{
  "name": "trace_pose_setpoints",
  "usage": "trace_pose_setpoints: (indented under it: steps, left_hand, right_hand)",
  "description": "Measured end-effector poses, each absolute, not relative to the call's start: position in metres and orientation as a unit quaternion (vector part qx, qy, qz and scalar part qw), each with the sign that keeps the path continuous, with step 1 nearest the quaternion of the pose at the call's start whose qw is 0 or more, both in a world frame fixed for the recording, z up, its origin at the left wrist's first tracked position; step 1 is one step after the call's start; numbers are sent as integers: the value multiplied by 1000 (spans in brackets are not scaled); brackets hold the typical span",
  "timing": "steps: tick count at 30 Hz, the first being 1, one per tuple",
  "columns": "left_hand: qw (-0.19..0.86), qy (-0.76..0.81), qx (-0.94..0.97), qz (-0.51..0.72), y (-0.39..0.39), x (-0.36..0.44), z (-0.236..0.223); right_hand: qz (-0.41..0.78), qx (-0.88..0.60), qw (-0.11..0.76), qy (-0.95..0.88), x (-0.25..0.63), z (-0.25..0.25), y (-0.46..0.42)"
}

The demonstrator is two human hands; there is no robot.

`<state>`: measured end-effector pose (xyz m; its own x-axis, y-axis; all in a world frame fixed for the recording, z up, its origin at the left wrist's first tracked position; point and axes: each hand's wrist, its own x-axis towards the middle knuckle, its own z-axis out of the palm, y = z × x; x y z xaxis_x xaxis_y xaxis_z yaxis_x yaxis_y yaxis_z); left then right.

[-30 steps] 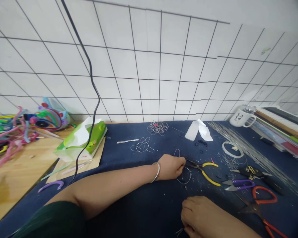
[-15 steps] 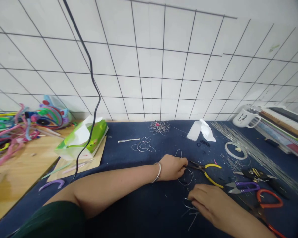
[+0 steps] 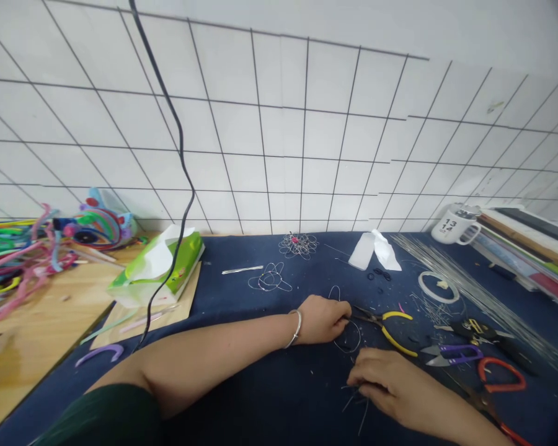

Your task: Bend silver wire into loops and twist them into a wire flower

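My left hand [image 3: 323,319], with a bangle on its wrist, is closed in a pinch on a thin wire shape with loops [image 3: 359,337] that stick out above and below the fingers. Nearer to me, my right hand [image 3: 381,381] is bent down with its fingers curled over several short wire pieces [image 3: 363,418]; the fingertips partly hide them. Just right of my left hand lies a pair of yellow-handled pliers [image 3: 397,315]. Beyond it, a looped wire flower [image 3: 270,280] rests on the dark blue cloth.
A denser wire flower [image 3: 298,245] sits by the wall. To the right lie purple snips [image 3: 458,354], red-handled pliers [image 3: 502,387], black cutters [image 3: 481,331], a white ring coil [image 3: 439,287] and long wires [image 3: 465,279]. A tissue pack [image 3: 162,266] and hanging cable [image 3: 181,142] are left.
The view has tilted up a little. My right hand has shifted slightly left over the short wire pieces. My left hand keeps its pinch on the looped wire.
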<state>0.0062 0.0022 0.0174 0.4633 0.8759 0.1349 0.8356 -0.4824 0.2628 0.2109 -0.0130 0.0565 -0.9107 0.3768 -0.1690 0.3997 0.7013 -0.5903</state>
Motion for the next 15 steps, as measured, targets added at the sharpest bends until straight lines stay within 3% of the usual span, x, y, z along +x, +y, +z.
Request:
trace_pose_setpoints:
  steps: [8, 15]
  left_hand:
    - [130, 479, 836, 233, -1, 6, 19]
    - [132, 425, 865, 231, -5, 8, 18]
  right_hand:
    - [-342, 212, 17, 915, 208, 62, -13]
    - [-351, 231, 40, 907, 207, 60, -15]
